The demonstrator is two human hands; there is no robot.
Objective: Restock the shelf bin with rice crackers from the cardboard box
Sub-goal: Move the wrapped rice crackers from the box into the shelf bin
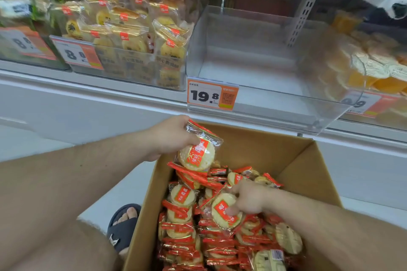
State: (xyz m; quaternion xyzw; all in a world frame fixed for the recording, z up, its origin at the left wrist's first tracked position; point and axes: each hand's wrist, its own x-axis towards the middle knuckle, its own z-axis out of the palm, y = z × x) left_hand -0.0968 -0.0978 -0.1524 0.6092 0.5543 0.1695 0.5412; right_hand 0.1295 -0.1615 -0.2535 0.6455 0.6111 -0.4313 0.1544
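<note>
Gripping cracker packets, both hands: left hand (pixel 170 136) above cardboard box (pixel 308 160), right hand (pixel 248 199) inside; clear shelf bin (pixel 264 103) above.

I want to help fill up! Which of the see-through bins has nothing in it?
The middle bin, with the 19.8 price tag. The bins on either side hold wrapped snacks.

Two hands, the left (pixel 174 136) and the right (pixel 248 200), each hold one cracker packet (pixel 198 152) (pixel 224 210); dozens more fill one cardboard box (pixel 293 160), bottom center. Four clear bins line the shelf, one (pixel 259 94) empty. Four price tags show.
</note>
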